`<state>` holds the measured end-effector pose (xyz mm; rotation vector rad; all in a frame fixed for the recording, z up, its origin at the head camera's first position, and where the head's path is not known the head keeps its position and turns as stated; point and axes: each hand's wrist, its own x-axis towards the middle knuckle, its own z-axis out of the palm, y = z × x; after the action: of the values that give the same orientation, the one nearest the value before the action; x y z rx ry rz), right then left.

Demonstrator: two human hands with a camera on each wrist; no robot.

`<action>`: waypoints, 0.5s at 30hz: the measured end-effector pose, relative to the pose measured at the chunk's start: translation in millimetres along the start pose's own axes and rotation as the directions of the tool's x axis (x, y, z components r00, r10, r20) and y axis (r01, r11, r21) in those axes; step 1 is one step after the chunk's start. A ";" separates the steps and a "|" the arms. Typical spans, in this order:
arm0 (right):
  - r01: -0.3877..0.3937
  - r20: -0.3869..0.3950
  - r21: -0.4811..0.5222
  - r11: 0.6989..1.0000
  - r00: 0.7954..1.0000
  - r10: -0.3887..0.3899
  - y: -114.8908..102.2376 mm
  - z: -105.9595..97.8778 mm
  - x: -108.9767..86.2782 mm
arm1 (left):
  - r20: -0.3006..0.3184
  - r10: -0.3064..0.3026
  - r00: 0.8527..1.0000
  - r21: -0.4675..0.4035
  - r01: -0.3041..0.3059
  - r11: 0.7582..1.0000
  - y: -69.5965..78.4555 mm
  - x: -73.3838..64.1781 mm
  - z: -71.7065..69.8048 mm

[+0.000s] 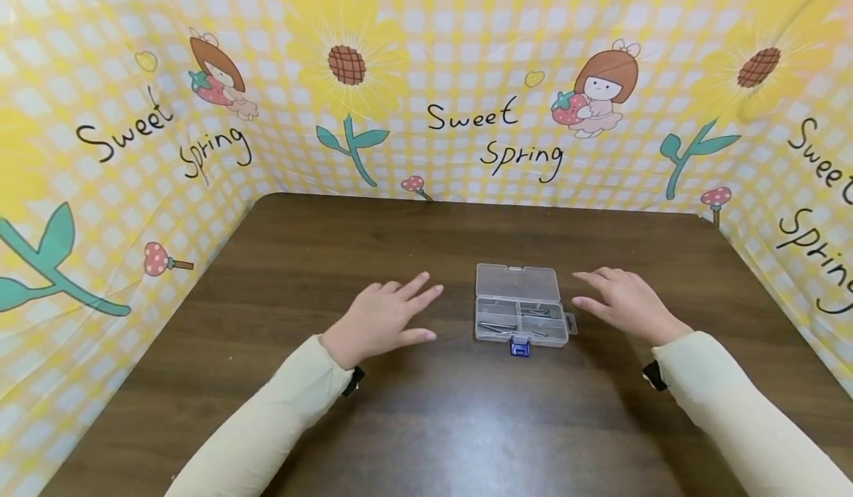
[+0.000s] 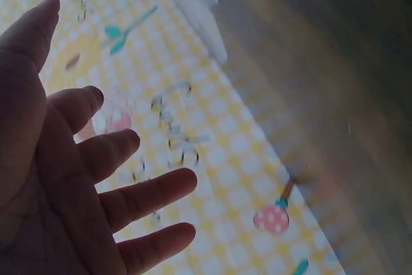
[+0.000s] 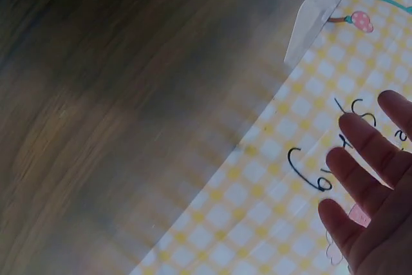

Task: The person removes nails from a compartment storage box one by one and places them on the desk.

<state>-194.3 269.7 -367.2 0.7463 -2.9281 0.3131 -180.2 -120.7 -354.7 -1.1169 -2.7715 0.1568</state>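
Box [image 1: 518, 301], clear plastic, slim metal rods [image 1: 498, 327], wood-grain table [image 1: 426, 423]

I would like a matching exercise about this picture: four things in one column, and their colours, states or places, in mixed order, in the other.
Column 1
1. Box
2. Latch
3. Table
4. Left hand

Column 2
A. blue
B. to the left of the box, not touching it
C. open, lid laid back
D. dark brown

Right pairs: 1-C, 2-A, 3-D, 4-B
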 end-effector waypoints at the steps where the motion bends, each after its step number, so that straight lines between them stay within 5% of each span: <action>1: 0.009 0.001 0.007 1.000 1.000 -0.009 -1.6 1.7 1.3 | 0.006 0.011 1.000 0.007 -0.011 1.000 3.9 2.4 0.7; 7: 0.036 0.006 0.054 0.998 0.999 -0.036 -9.8 9.7 7.2 | 0.012 0.028 1.000 0.032 -0.028 0.999 24.8 19.2 2.7; 15: 0.093 0.033 0.097 0.991 0.995 -0.097 -18.8 19.6 12.1 | 0.111 -0.004 0.994 -0.066 0.011 0.998 38.0 38.1 16.5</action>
<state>-196.8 243.6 -381.2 0.9113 -2.9184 0.4364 -184.4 -67.6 -372.9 -1.1470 -2.8985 0.1299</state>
